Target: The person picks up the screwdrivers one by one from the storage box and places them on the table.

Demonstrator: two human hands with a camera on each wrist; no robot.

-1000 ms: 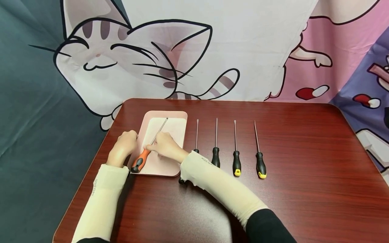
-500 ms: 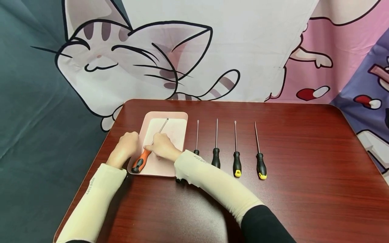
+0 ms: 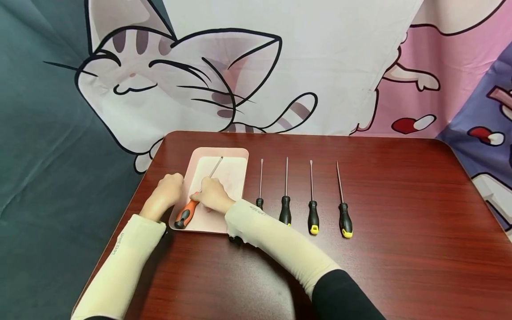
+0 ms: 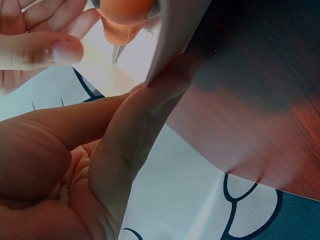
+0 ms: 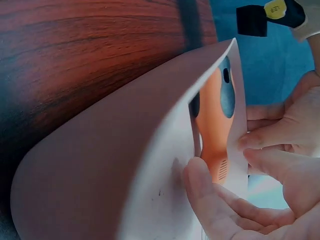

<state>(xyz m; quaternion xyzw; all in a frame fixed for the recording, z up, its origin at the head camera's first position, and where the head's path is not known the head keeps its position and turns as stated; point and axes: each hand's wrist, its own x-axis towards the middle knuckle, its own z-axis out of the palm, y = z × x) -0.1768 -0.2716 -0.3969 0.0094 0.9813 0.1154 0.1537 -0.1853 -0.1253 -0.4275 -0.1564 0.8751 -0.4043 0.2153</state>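
An orange-and-black screwdriver [image 3: 187, 214] lies slantwise in a pink tray [image 3: 242, 153] with a white bottom, its shaft toward the far side. My left hand [image 3: 169, 191] is at the tray's left side. In the left wrist view, the thumb and fingers of that hand pinch the tray's wall. My right hand [image 3: 214, 195] is over the tray, beside the screwdriver, where the handle meets the shaft. In the right wrist view, its thumb and index finger stand apart on either side of the orange handle [image 5: 215, 130]. Part of the shaft is hidden behind the right hand.
To the right of the tray, several black-handled screwdrivers lie in a row, among them one with a yellow end [image 3: 313, 218] and the rightmost one [image 3: 345, 221]. My right sleeve [image 3: 276, 238] covers part of the row. A cat-printed cloth [image 3: 160, 106] hangs behind the brown table [image 3: 400, 213].
My right hand and forearm have shifted slightly to the left. The left forearm has swung a little outward. The screwdriver stays in the tray.
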